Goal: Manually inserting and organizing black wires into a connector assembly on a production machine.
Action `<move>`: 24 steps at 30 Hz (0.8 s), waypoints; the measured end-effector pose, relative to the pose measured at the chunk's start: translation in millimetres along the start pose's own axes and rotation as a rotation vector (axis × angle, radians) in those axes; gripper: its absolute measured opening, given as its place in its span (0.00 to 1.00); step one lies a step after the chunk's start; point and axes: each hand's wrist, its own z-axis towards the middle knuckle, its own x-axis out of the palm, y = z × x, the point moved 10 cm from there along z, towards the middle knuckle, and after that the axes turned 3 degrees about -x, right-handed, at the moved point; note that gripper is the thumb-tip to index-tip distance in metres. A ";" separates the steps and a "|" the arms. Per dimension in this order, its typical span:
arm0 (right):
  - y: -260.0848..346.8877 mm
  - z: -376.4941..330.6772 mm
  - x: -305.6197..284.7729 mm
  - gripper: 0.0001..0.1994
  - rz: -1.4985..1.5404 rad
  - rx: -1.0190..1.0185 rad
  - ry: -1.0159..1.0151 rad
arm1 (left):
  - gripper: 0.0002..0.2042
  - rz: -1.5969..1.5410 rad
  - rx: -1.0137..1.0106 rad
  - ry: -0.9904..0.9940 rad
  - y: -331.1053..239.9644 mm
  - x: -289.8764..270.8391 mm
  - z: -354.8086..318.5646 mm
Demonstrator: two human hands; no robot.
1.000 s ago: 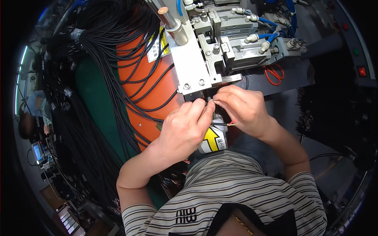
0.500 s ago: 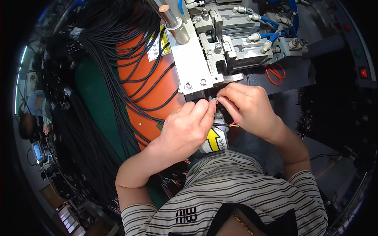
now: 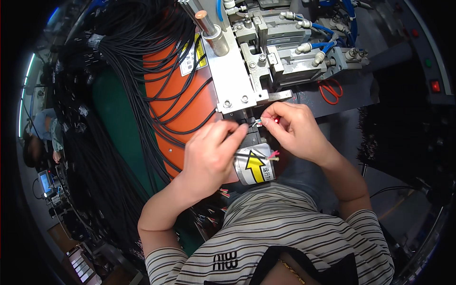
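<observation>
My right hand [image 3: 300, 130] is closed in a pinch just below the steel fixture block [image 3: 236, 85]. Thumb and forefinger grip thin coloured wires [image 3: 259, 123] at the end of a dark cable. To their left is my left hand [image 3: 207, 154], its fingers smeared by motion, so its hold is unclear. A second black cable [image 3: 254, 155] comes out from beside the left hand, with pink-red stripped wire ends [image 3: 273, 155]. Those ends lie over a silver cylinder with a yellow arrow label [image 3: 256, 167].
Many black cables [image 3: 126, 61] drape over an orange panel [image 3: 161, 88] at left. Pneumatic cylinders with blue hoses [image 3: 304, 61] stand at the back. Red-handled scissors [image 3: 330, 91] lie on the grey surface at right. A person [image 3: 45, 126] is at the far left.
My left hand has moved left and down, away from the right fingertips. The right hand stays near the fixture with the wires. The second cable's wire ends have shifted slightly left and down.
</observation>
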 end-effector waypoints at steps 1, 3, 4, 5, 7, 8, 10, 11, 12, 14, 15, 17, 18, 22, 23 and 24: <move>-3.5 -0.7 1.4 0.05 0.055 0.039 -0.002 | 0.18 0.007 -0.017 -0.061 7.1 -7.3 -6.9; -1.9 -1.7 -1.3 0.04 0.014 0.028 -0.015 | 0.18 0.037 -0.014 -0.137 12.4 -16.3 -17.3; -1.0 -2.5 -2.9 0.05 -0.027 0.017 -0.021 | 0.18 0.041 -0.019 -0.139 12.8 -15.0 -18.7; 0.1 -3.5 -4.4 0.05 -0.068 0.006 -0.027 | 0.17 0.050 -0.051 -0.143 15.3 -13.5 -19.4; 6.7 -8.0 -5.1 0.07 0.013 -0.009 0.001 | 0.16 0.069 -0.115 -0.153 21.4 -11.1 -21.1; 12.6 -10.7 -5.0 0.09 0.092 -0.021 0.025 | 0.16 0.072 -0.121 -0.155 23.9 -10.5 -22.1; 23.3 -16.0 -7.1 0.11 0.166 -0.025 0.043 | 0.15 0.050 -0.148 -0.189 33.1 -11.1 -20.5; 29.7 -18.3 0.4 0.13 0.272 -0.018 0.123 | 0.15 0.040 -0.162 -0.206 36.7 -11.6 -19.3; 34.4 -20.1 9.1 0.15 0.379 -0.012 0.203 | 0.14 0.012 -0.134 -0.240 34.8 -13.1 -18.0; 31.8 -18.8 11.8 0.15 0.259 -0.090 0.149 | 0.14 -0.113 -0.146 -0.176 25.6 -15.6 -11.4; 28.1 -17.3 9.9 0.15 0.254 -0.124 0.098 | 0.14 -0.237 -0.157 -0.113 18.4 -17.0 -5.9; 25.6 -16.1 3.5 0.16 0.243 -0.191 0.002 | 0.12 -0.441 -0.193 -0.029 9.6 -14.6 -0.6; 17.8 -16.4 5.7 0.16 0.275 -0.084 0.040 | 0.12 -0.443 -0.192 -0.028 10.6 -12.1 0.8; 17.9 -18.8 16.3 0.15 0.890 0.095 0.075 | 0.09 -0.408 -0.132 -0.137 21.4 -4.6 0.7; 27.7 -20.1 15.4 0.15 0.874 0.101 0.101 | 0.09 -0.405 -0.135 -0.138 22.8 -4.1 0.0; 28.4 -19.9 13.9 0.15 0.873 0.102 0.097 | 0.09 -0.385 -0.139 -0.137 22.5 -3.8 1.9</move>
